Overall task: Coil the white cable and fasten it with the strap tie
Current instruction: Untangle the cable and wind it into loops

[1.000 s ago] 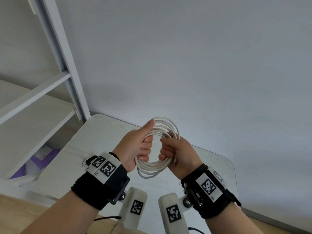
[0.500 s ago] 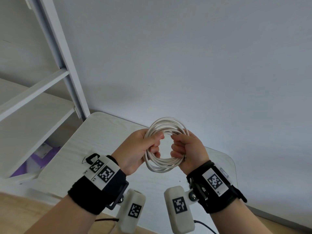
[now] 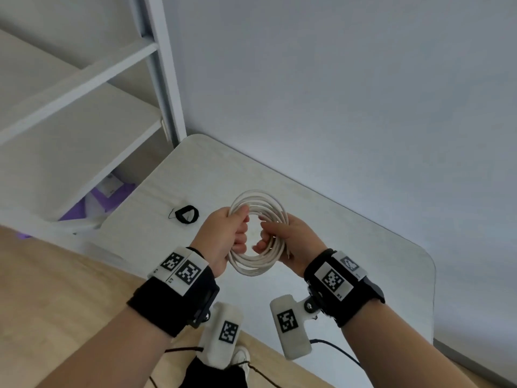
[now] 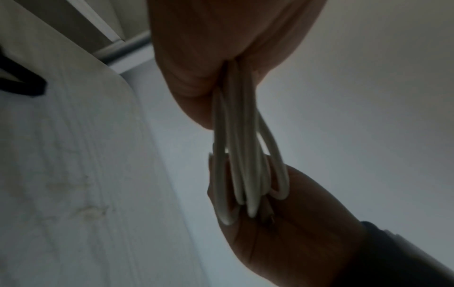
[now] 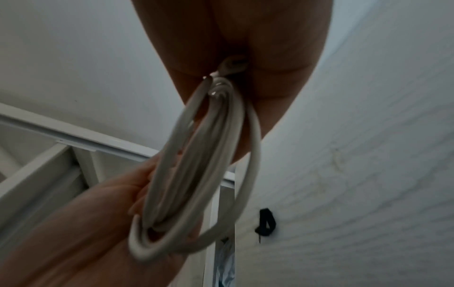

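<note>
The white cable [image 3: 263,201] is wound into a round coil of several loops, held in the air above the white table [image 3: 363,247]. My left hand [image 3: 228,236] grips the coil's left side, fingers curled through the ring. My right hand [image 3: 291,239] grips its right side, with a plug end by the palm. The coil [image 4: 243,155] runs from my left hand down into the right palm in the left wrist view. The coil [image 5: 203,174] hangs edge-on in the right wrist view. The black strap tie [image 3: 187,214] lies on the table left of my hands, also seen as the strap [image 5: 266,223].
A white shelf unit [image 3: 84,88] stands at the left, its post [image 3: 165,79] meeting the table's far corner. Purple items [image 3: 106,197] sit low under the shelf. A plain wall backs the table. Wood floor [image 3: 56,303] lies below, with dark cables near my feet.
Both hands have carried the coil to the right and turned it more face-on to my head camera. The view tilted down, and the strap tie came out from behind my left wrist.
</note>
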Demonstrator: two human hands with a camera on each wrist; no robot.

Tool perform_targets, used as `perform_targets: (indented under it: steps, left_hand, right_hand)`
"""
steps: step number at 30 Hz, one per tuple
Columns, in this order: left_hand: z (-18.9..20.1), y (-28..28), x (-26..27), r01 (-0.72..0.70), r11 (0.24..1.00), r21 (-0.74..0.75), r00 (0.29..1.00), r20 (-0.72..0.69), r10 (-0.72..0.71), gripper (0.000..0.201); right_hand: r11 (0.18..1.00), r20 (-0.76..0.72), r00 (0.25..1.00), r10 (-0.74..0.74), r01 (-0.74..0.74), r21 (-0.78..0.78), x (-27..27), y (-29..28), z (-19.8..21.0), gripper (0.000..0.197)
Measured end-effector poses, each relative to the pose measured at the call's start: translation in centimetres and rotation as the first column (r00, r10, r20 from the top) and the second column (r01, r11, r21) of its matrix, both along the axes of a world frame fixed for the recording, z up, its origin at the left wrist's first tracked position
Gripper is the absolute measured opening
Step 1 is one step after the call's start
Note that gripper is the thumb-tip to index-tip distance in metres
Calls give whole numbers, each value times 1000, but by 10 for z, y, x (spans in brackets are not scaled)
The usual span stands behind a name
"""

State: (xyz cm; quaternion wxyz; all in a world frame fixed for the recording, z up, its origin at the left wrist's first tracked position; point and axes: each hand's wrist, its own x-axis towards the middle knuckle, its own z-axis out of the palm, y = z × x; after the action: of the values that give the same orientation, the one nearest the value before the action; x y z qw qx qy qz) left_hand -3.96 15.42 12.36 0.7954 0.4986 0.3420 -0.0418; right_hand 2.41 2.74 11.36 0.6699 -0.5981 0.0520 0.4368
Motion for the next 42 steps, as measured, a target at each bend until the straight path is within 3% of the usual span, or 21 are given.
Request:
perform_targets:
  steps: [6, 10, 14, 18, 23, 24, 26, 29, 31, 34, 36, 39, 40, 41, 42]
  left_hand:
    - [-15, 23, -9, -194, 981, -3, 981, 14, 194, 28]
    - [-18, 29, -14, -245, 969, 42, 969, 37, 244, 26]
    - [-19, 31, -15, -260, 965, -20, 964, 60, 261, 24]
    - [-20, 30, -15, -192, 976, -98, 977, 73, 200, 21]
    - [-15, 30, -20, 12, 993, 121, 1000, -1, -12, 15]
    - [-15, 30, -21, 35, 982, 187, 999, -5, -35, 22]
    - [-17, 30, -22, 121, 907, 405, 992, -20, -123, 47]
    - [-19, 31, -23, 278, 616, 737, 952, -125, -279, 71]
    - [-19, 31, -24, 333, 465, 820, 930, -205, -305, 83]
    - [-20, 28, -26, 368, 300, 880, 913, -282, -293, 101]
    - [-21, 28, -27, 412, 219, 884, 897, -351, -271, 97]
    - [-29, 33, -27, 520, 150, 841, 846, -482, -228, 50]
    - [-32, 34, -27, 525, 175, 833, 845, -486, -222, 33]
    - [-34, 37, -27, 511, 246, 824, 856, -463, -230, 21]
    - [-37, 39, -28, 479, 368, 797, 876, -413, -247, 16]
  right_hand:
    - [995, -82, 991, 102, -101, 20, -16, 25, -23, 9]
    - [978, -169, 985, 35, 1, 210, -25, 36, -22, 14]
    - [956, -252, 964, -79, 145, 254, -27, 41, -18, 16]
    - [940, -259, 945, -201, 260, 220, -25, 41, -18, 18]
    - [970, -102, 970, -219, 228, 81, -22, 36, -19, 20]
    - [974, -86, 973, -215, 220, 58, -22, 36, -19, 20]
    - [977, -65, 976, -210, 212, 23, -22, 36, -21, 21]
    - [982, -33, 981, -190, 189, -24, -23, 38, -22, 23]
    - [985, -25, 986, -167, 166, -41, -25, 40, -23, 23]
    - [990, -16, 991, -131, 130, -45, -27, 43, -24, 25]
    - [994, -17, 994, -105, 104, -41, -29, 45, -25, 25]
    - [997, -33, 997, -71, 71, -21, -28, 47, -27, 23]
    - [998, -35, 998, -60, 60, -14, -28, 48, -27, 23]
    - [999, -34, 998, -49, 49, -8, -27, 49, -28, 24]
    - [999, -32, 999, -39, 39, -4, -27, 50, -28, 24]
